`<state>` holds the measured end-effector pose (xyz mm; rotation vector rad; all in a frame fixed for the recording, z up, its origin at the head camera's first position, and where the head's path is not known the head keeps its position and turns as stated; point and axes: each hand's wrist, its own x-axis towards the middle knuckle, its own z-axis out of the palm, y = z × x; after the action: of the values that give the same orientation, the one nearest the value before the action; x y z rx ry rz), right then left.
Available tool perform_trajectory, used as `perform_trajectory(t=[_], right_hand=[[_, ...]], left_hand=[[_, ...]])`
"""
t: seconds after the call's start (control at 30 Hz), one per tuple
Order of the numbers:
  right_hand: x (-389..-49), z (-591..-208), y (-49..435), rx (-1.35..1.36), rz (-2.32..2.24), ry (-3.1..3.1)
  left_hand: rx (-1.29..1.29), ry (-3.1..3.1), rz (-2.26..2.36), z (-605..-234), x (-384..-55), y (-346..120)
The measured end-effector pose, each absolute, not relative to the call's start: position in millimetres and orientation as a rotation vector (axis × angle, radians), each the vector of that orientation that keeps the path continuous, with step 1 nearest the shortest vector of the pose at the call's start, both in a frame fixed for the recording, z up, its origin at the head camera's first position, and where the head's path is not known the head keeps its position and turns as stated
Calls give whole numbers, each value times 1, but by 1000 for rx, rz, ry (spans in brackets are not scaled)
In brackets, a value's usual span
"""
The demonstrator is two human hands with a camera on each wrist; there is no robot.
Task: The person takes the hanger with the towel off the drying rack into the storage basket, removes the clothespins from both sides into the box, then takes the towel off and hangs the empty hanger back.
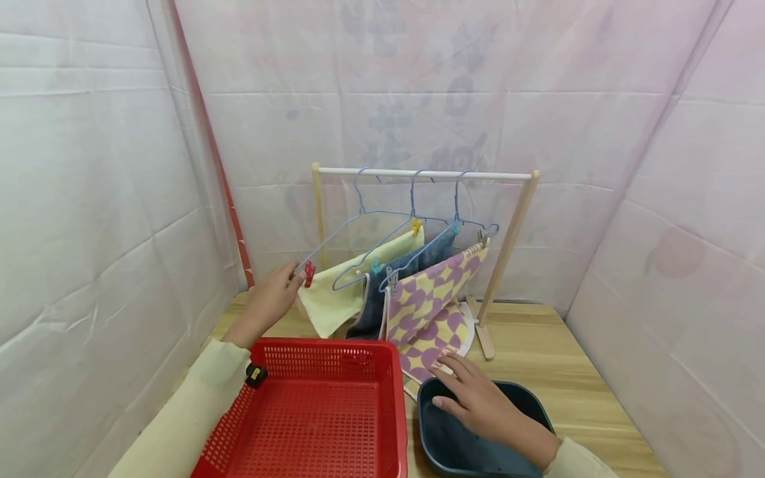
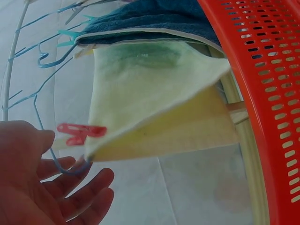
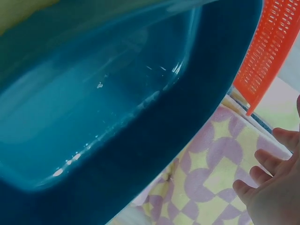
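Observation:
My left hand [image 1: 275, 296] is at the lower left end of a blue wire hanger [image 2: 36, 108], fingers spread loosely around the wire, thumb apart from them. Beside the fingertips a red clothespin [image 2: 82, 133] clips a pale yellow cloth [image 2: 140, 89] to that hanger. My right hand [image 1: 478, 401] hovers with relaxed fingers above a dark blue basin [image 1: 427, 425], holding nothing. Behind it, a purple-and-yellow patterned towel [image 1: 427, 292] hangs from another hanger by grey clothespins [image 1: 392, 280]. Between the two cloths hangs a dark blue towel [image 1: 439, 247] with light blue clips.
A red perforated basket [image 1: 317, 425] stands at front left, under my left forearm. The rack's white rail [image 1: 418, 174] rests on wooden posts [image 1: 510, 239] and carries several hooks' weight. White sheets [image 1: 675, 265] enclose the wooden table [image 1: 574, 385].

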<state>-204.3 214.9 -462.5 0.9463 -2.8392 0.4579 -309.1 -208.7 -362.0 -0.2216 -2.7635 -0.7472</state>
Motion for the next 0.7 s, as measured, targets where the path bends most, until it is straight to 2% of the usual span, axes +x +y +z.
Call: perform_trajectory(t=[0.3,0.7], right_hand=[[-202,-466,212,951,490,-2866],[-198,-465,215,919,552,-2927]], left_hand=[[-186,-2720,-775,-364,-310,-207],[-144,-2643,-1206,-364,-311,-206]])
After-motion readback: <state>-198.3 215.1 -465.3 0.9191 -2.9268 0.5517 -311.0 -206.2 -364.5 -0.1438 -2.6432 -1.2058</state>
